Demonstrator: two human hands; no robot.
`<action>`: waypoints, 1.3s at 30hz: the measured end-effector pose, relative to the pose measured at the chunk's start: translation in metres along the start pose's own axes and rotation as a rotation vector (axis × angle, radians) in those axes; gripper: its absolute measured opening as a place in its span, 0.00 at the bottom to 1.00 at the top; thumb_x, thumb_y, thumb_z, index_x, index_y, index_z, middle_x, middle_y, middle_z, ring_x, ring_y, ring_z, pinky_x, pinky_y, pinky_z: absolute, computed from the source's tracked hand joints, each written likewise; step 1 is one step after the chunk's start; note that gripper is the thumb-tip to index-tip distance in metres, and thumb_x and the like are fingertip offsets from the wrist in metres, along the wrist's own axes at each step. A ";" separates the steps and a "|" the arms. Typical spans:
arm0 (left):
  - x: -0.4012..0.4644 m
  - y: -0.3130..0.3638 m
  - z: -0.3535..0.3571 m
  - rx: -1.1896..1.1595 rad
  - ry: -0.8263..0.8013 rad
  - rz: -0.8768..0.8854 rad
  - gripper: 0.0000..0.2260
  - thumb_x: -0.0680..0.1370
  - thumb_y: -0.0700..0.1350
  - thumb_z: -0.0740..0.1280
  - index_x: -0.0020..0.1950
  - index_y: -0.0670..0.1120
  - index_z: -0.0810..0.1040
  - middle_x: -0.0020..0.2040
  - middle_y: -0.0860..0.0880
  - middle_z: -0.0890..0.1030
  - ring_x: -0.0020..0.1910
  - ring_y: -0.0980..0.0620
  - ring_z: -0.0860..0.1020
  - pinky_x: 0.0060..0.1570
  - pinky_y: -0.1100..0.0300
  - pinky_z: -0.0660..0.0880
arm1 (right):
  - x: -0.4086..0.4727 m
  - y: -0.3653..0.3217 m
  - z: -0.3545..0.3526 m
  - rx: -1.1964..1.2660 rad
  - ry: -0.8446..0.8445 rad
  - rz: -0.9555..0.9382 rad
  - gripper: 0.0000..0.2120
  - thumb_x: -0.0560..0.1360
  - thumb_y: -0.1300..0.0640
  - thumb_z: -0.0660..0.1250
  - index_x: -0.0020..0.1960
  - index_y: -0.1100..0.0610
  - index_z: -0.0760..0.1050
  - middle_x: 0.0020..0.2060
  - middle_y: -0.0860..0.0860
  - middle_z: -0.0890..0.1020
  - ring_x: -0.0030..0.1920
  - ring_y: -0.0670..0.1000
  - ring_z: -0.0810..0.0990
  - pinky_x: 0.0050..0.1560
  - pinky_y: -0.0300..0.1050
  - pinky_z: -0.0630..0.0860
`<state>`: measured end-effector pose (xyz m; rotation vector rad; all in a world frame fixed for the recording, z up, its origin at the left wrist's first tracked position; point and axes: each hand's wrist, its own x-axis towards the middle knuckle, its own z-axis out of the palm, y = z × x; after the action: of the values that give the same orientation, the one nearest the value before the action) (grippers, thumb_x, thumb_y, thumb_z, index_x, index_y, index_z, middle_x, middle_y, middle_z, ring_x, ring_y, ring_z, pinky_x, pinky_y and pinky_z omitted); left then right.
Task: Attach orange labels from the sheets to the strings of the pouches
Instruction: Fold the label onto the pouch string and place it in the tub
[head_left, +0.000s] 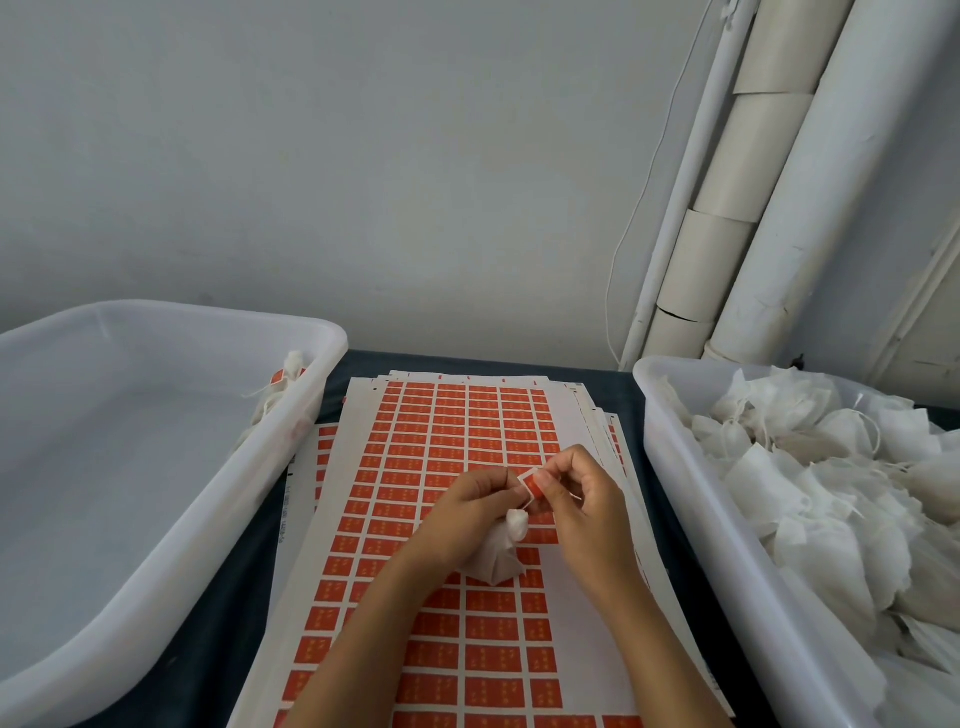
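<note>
With your left hand (470, 501) and right hand (576, 493) both pinching the orange label (531, 486) above the pouch (498, 553), a missed string means it sticks only to itself.

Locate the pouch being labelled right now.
In the head view, the pouch hangs at centre, held by the left hand above the label sheet, just below the orange label that both hands pinch.

Left hand (470, 512) and right hand (576, 499) pinch together.
</note>
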<state>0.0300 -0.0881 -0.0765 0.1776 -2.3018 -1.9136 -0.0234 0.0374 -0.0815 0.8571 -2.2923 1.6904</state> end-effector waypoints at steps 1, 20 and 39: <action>0.000 0.000 0.000 -0.005 0.001 0.002 0.10 0.80 0.44 0.61 0.43 0.43 0.79 0.37 0.50 0.80 0.35 0.59 0.76 0.35 0.72 0.72 | 0.000 0.000 0.000 0.006 -0.001 0.001 0.06 0.76 0.56 0.65 0.42 0.48 0.71 0.39 0.40 0.79 0.45 0.35 0.78 0.40 0.25 0.73; -0.001 0.001 0.003 0.003 0.010 0.091 0.11 0.80 0.40 0.61 0.47 0.35 0.78 0.46 0.37 0.80 0.46 0.41 0.78 0.44 0.64 0.76 | -0.001 -0.001 0.002 -0.061 0.020 -0.036 0.08 0.76 0.57 0.64 0.41 0.47 0.69 0.39 0.39 0.78 0.42 0.42 0.79 0.41 0.27 0.75; -0.004 0.002 0.000 -0.114 -0.005 0.084 0.14 0.80 0.40 0.59 0.39 0.39 0.79 0.35 0.45 0.79 0.33 0.57 0.76 0.37 0.70 0.73 | -0.003 -0.005 0.004 -0.079 0.016 -0.129 0.12 0.76 0.61 0.65 0.40 0.46 0.68 0.37 0.40 0.77 0.44 0.37 0.77 0.41 0.24 0.73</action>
<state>0.0337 -0.0869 -0.0743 0.0623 -2.1582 -1.9981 -0.0178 0.0340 -0.0794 0.9487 -2.2251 1.5377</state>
